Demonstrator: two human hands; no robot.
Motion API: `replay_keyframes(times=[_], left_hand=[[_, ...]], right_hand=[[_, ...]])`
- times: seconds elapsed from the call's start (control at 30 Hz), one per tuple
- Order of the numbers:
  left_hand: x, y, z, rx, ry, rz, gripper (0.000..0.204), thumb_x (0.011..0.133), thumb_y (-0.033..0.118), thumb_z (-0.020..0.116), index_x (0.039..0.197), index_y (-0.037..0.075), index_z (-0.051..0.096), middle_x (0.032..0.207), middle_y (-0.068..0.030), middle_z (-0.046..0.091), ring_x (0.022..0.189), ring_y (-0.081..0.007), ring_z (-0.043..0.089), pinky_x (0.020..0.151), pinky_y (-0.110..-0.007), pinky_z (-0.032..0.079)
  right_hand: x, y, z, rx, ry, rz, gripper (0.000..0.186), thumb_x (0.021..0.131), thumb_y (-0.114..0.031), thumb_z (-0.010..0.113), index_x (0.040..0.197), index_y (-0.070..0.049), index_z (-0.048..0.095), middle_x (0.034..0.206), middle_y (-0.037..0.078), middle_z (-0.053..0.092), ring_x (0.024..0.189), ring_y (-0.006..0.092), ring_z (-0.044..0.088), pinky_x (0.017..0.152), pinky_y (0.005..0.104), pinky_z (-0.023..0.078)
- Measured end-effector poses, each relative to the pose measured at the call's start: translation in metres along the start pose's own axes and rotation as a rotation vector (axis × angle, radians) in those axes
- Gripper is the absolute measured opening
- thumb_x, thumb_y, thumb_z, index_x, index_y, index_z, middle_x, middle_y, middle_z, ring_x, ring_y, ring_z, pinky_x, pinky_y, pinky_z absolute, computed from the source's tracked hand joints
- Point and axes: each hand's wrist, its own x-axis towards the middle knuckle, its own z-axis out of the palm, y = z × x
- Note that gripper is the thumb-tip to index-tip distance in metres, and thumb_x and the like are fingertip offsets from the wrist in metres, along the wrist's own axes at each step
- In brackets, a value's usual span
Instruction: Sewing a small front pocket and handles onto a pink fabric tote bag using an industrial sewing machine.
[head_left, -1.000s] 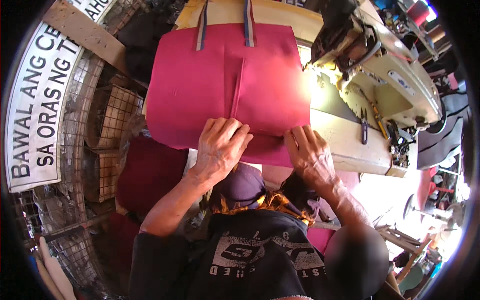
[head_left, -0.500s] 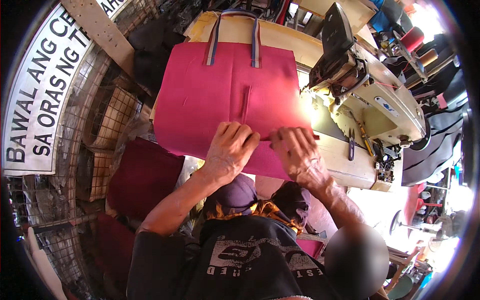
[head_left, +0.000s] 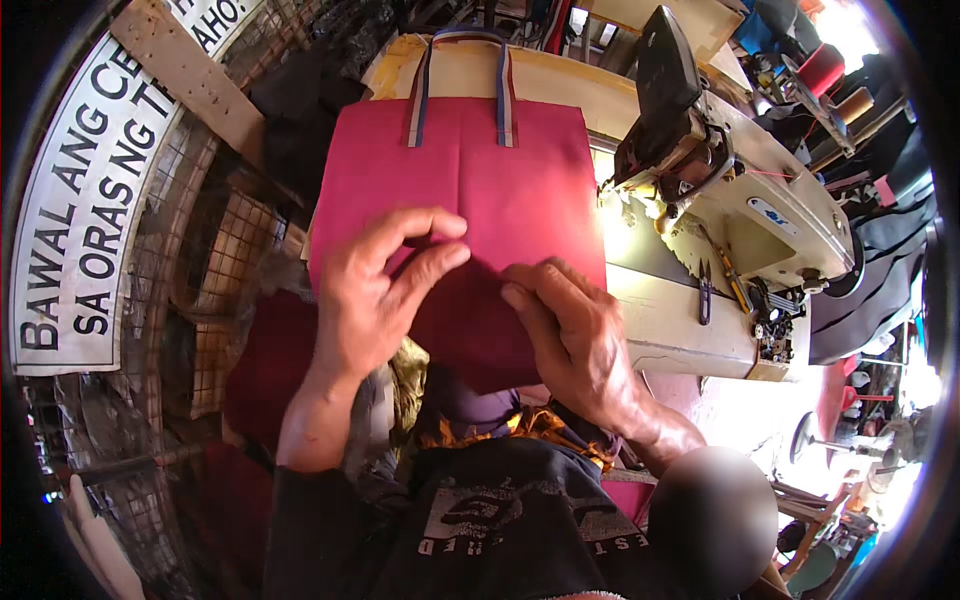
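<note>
A pink fabric bag panel (head_left: 530, 190) lies over the table, with two striped handles (head_left: 505, 105) at its far edge. Its near part looks dark red where it drops toward my lap. Over the left side of the panel is my left hand (head_left: 375, 285), open, thumb and forefinger apart with nothing visible between them. My right hand (head_left: 580, 335) is closed above the near right part of the panel, thumb pressed toward the curled fingers. What its fingertips hold, if anything, is hidden. Whether either hand touches the cloth, I cannot tell.
A sewing machine (head_left: 770, 205) with its lamp lit stands at the right. Thread snips (head_left: 705, 293), a yellow-handled tool (head_left: 738, 287) and small metal parts (head_left: 775, 330) lie beside it. Thread spools (head_left: 822, 70) stand behind. Wire mesh (head_left: 225, 270) lines the left side.
My left hand has moved left and opened. My right hand has come slightly nearer me. The narrow dark red strips on and above the panel no longer show, and the panel's near part has darkened.
</note>
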Motion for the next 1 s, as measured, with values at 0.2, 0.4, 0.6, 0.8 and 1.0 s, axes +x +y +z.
replay_keyframes(times=[0.2,0.4,0.6,0.8,1.0], left_hand=[[0.117,-0.077,0.017,0.361,-0.582,-0.098,0.019,0.086,0.016,0.073,0.092,-0.001,0.069,0.086,-0.0137,0.07,0.082,-0.0297,0.067,0.077,-0.04,0.052],[0.16,-0.171,0.079,0.346,-0.775,-0.207,0.021,0.076,0.017,0.081,0.09,0.001,0.078,0.084,-0.0147,0.076,0.076,-0.0247,0.073,0.07,-0.037,0.055],[0.149,-0.166,0.084,0.269,-0.562,-0.119,0.027,0.074,0.015,0.081,0.094,-0.002,0.077,0.082,-0.0175,0.074,0.078,-0.0258,0.075,0.072,-0.037,0.056],[0.147,-0.179,0.075,0.189,-0.556,-0.069,0.022,0.085,0.012,0.075,0.102,0.0,0.076,0.094,-0.0176,0.074,0.089,-0.0282,0.073,0.079,-0.036,0.055],[0.134,-0.175,0.089,0.385,-0.405,0.067,0.015,0.088,0.01,0.071,0.1,0.002,0.076,0.091,-0.0145,0.069,0.09,-0.0324,0.068,0.082,-0.042,0.054]], right_hand=[[0.034,0.079,0.059,-0.054,0.166,0.248,0.012,0.096,-0.011,0.065,0.102,-0.001,0.068,0.086,0.02,0.061,0.08,0.0396,0.064,0.07,0.0478,0.051],[0.057,0.132,0.074,-0.34,0.19,0.323,0.026,0.095,-0.012,0.063,0.119,-0.004,0.064,0.093,0.019,0.067,0.086,0.0387,0.068,0.076,0.0483,0.054],[0.057,0.145,0.069,-0.515,0.004,0.336,0.03,0.097,-0.018,0.062,0.124,-0.005,0.063,0.095,0.017,0.067,0.082,0.0372,0.069,0.072,0.0477,0.056],[0.057,0.143,0.07,-0.544,0.004,0.254,0.031,0.098,-0.017,0.058,0.124,0.0,0.061,0.094,0.018,0.065,0.077,0.0354,0.071,0.065,0.046,0.058],[0.055,0.145,0.07,-0.537,0.003,0.283,0.036,0.099,-0.02,0.059,0.13,-0.003,0.059,0.099,0.017,0.067,0.079,0.0361,0.07,0.069,0.046,0.057]])
